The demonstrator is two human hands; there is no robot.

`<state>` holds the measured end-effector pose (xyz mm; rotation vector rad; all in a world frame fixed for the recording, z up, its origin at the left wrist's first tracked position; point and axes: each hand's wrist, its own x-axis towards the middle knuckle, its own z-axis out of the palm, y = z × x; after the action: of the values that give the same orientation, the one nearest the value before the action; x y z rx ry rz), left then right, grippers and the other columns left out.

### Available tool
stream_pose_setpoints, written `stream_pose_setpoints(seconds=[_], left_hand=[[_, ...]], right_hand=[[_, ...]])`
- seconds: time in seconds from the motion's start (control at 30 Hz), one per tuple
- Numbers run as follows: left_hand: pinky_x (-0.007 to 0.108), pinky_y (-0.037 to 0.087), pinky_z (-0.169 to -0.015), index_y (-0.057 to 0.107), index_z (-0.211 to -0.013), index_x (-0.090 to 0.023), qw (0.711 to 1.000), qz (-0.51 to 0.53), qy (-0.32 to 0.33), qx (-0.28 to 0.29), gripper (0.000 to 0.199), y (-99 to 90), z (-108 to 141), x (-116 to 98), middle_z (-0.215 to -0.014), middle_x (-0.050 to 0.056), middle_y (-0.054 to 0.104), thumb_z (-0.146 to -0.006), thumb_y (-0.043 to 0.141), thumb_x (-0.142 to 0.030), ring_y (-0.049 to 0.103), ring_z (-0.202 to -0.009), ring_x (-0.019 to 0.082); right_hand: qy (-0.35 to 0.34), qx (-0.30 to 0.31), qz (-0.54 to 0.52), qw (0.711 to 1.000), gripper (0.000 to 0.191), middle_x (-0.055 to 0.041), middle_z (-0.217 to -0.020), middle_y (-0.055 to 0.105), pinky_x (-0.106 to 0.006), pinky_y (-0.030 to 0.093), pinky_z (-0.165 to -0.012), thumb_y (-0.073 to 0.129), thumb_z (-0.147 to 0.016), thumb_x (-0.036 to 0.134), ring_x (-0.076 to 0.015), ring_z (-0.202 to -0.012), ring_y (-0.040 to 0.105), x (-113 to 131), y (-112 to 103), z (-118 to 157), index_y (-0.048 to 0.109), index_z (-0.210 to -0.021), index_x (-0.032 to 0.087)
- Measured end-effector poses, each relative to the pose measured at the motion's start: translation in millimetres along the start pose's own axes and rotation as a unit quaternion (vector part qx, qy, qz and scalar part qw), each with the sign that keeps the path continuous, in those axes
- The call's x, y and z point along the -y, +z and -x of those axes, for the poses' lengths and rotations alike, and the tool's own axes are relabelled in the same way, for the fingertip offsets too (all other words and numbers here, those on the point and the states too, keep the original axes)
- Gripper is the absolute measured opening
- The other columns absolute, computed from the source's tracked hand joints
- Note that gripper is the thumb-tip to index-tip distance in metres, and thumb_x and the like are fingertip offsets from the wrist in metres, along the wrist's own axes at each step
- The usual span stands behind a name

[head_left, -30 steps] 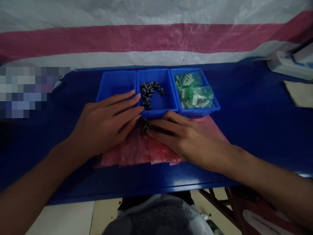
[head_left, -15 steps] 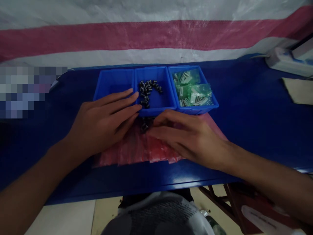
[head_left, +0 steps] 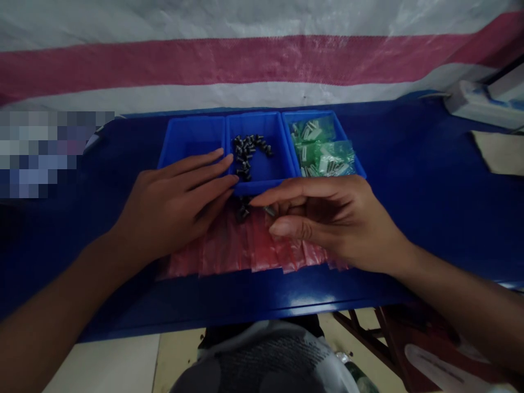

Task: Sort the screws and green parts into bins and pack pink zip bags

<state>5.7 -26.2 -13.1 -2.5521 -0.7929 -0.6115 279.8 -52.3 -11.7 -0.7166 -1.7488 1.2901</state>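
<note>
This spot is looking like a small parts workshop, with a striped woven plastic tarp (head_left: 262, 60) hanging behind a blue workbench (head_left: 413, 218) that is carrying blue plastic parts bins (head_left: 192, 123) of small black screws (head_left: 245, 155) and green plastic packets (head_left: 323, 147), and overlapping red plastic bags (head_left: 229, 245) lying in front.

My fingers (head_left: 286, 190) are over a blue-topped bench (head_left: 413, 218). Just ahead of them stand three side-by-side blue plastic trays (head_left: 262, 188); beneath them lie fanned red plastic bags (head_left: 229, 256); well off to their right lie a beige sheet (head_left: 499, 153) and a white plastic device (head_left: 470, 103).
</note>
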Motion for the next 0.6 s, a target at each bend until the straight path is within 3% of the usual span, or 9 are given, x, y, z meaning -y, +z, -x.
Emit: stream_pose_setpoints(seconds=[0.1, 0.2, 0.33, 0.43, 0.6], left_hand=[[0.036, 0.070, -0.103, 0.074, -0.126, -0.018, 1.000, -0.003, 0.002, 0.001, 0.018, -0.7, 0.5, 0.7, -0.138, 0.008, 0.080, -0.110, 0.067, -0.023, 0.075, -0.134, 0.024], [0.037, 0.070, -0.102, 0.074, -0.126, -0.018, 1.000, -0.002, 0.000, 0.005, 0.019, -1.2, 0.3, 0.4, -0.138, 0.008, 0.080, -0.110, 0.067, -0.024, 0.075, -0.134, 0.025], [0.037, 0.070, -0.104, 0.074, -0.127, -0.018, 1.000, 0.005, -0.002, 0.007, 0.019, -1.8, 0.0, -0.4, -0.139, 0.008, 0.079, -0.110, 0.066, -0.022, 0.074, -0.135, 0.024], [0.038, 0.070, -0.105, 0.074, -0.126, -0.017, 1.000, 0.008, 0.000, 0.009, 0.018, -2.2, 0.2, 0.0, -0.139, 0.009, 0.079, -0.110, 0.066, -0.022, 0.074, -0.135, 0.025], [0.038, 0.071, -0.103, 0.073, -0.127, -0.019, 1.000, 0.003, 0.000, 0.005, 0.019, -0.1, -0.6, 0.2, -0.138, 0.008, 0.080, -0.111, 0.066, -0.025, 0.075, -0.135, 0.025]], right_hand=[[0.014, -0.004, -0.033, 0.999, 0.015, 0.0003, -0.091, 0.081, -0.019, 0.059, -0.059, 0.084, -0.096, 0.017, -0.0089, -0.068, 0.072, 1.0, 0.4, 0.0, 0.084, -0.111, 0.020], [0.007, -0.010, -0.064, 0.998, 0.013, -0.0011, -0.099, 0.083, -0.020, 0.062, -0.063, 0.085, -0.094, 0.015, -0.0098, -0.074, 0.076, 3.8, 2.2, 0.9, 0.084, -0.107, 0.019], [-0.009, -0.035, -0.034, 0.999, 0.012, 0.0044, -0.080, 0.077, -0.017, 0.058, -0.058, 0.088, -0.093, 0.017, -0.0071, -0.063, 0.068, 6.7, 1.9, 2.2, 0.084, -0.104, 0.021], [-0.005, -0.029, -0.014, 0.999, 0.004, 0.0026, -0.082, 0.079, -0.018, 0.056, -0.057, 0.087, -0.095, 0.023, -0.0081, -0.065, 0.068, 6.2, -0.4, 2.1, 0.085, -0.098, 0.021], [0.008, -0.001, -0.071, 0.997, 0.017, 0.0027, -0.085, 0.081, -0.017, 0.058, -0.059, 0.089, -0.092, 0.018, -0.0084, -0.068, 0.072, 4.4, -0.4, 1.6, 0.086, -0.109, 0.021]])
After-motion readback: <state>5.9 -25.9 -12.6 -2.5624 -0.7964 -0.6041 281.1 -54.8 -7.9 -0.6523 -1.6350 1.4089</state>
